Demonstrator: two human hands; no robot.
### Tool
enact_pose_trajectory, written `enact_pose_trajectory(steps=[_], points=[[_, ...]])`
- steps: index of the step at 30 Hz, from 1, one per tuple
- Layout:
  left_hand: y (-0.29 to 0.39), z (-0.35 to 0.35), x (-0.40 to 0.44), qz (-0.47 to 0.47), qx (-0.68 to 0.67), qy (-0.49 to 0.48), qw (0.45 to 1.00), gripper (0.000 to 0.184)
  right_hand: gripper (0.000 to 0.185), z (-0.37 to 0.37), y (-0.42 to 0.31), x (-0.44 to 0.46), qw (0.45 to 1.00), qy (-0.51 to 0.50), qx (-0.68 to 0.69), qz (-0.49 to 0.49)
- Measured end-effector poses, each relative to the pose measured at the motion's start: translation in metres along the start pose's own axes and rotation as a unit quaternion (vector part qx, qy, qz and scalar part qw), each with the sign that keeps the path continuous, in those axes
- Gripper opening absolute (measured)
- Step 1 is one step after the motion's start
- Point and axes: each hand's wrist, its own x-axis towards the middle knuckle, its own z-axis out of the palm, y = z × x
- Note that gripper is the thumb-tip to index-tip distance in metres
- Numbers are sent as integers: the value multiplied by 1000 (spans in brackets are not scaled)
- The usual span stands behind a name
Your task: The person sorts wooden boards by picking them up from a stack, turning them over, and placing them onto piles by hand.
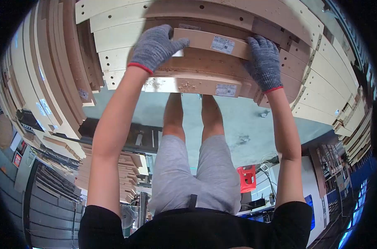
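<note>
Both my hands wear grey knit gloves with red cuffs. A brown wooden board (198, 40) with a white printed label (222, 45) lies lengthwise between them. My left hand (154, 48) is closed at the board's left end, with its thumb along the lower edge. At the right end, my right hand (264, 62) grips the board with its fingers over the top; the thumb is partly hidden. Below is a recessed brown board (215, 62). Nearer me, a labelled board (205, 86) carries wood shavings on its surface.
Pale boards with drilled holes (126, 25) are stacked ahead and to the right. More long boards (43, 62) stand at the left. A red plastic stool (247, 178) is behind me on the right. My legs stand on a grey-green floor (234, 120).
</note>
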Motion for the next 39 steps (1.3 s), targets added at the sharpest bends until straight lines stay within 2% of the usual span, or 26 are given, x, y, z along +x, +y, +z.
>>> enact_pose_trajectory(steps=[3, 6, 9, 10, 13, 14, 18, 20, 23, 24, 27, 30, 32, 33, 34, 35, 37, 39], points=[[13, 21, -14, 73, 166, 250, 951, 78, 58, 1, 3, 5, 998, -55, 23, 18], [20, 20, -20, 205, 212, 235, 926, 83, 56, 6, 8, 6, 998, -26, 56, -21], [15, 23, -9, 227, 225, 226, 920, 76, 55, 2, -2, -1, 989, -38, 144, 18], [12, 18, -8, 247, 245, 236, 907, 66, 56, -2, -6, -4, 988, -38, 151, 13], [4, -1, -17, 273, 196, 152, 929, 56, 57, -20, -19, -13, 985, -29, 171, -6], [0, -10, -30, 318, 197, 182, 910, 52, 58, -28, -24, -19, 984, -25, 178, -16], [-1, -31, -103, 284, 182, 130, 932, 55, 56, -66, -64, -50, 980, -49, 186, -38], [-10, -18, -123, 261, 203, 109, 937, 58, 54, -57, -81, -58, 982, -55, 174, -45], [-35, 21, -119, 241, 158, 97, 953, 63, 53, -29, -97, -68, 981, -69, 174, -41], [-34, 23, -120, 201, 106, 66, 972, 68, 54, -23, -99, -69, 980, -75, 182, -40], [-31, 20, -134, 190, 159, 127, 961, 75, 59, -15, -98, -68, 978, -90, 183, -36], [-25, 28, -161, 148, -10, 304, 941, 90, 64, -38, -94, -59, 970, -162, 176, -41], [-44, 78, -184, -2, -218, 328, 919, 88, 68, -57, -92, -44, 964, -195, 169, -55], [-53, 102, -194, -78, -317, 332, 885, 88, 71, -62, -92, -37, 964, -198, 164, -64], [-45, 114, -198, -153, -448, 293, 831, 81, 74, -65, -92, -33, 965, -200, 157, -73], [-31, 128, -198, -223, -567, 246, 754, 74, 75, -64, -95, -27, 952, -237, 181, -70], [-16, 165, -191, -177, -700, 147, 676, 67, 79, -56, -105, -6, 922, -310, 224, -64], [13, 181, -180, -110, -822, 58, 556, 64, 80, -38, -115, 11, 877, -389, 272, -77]])
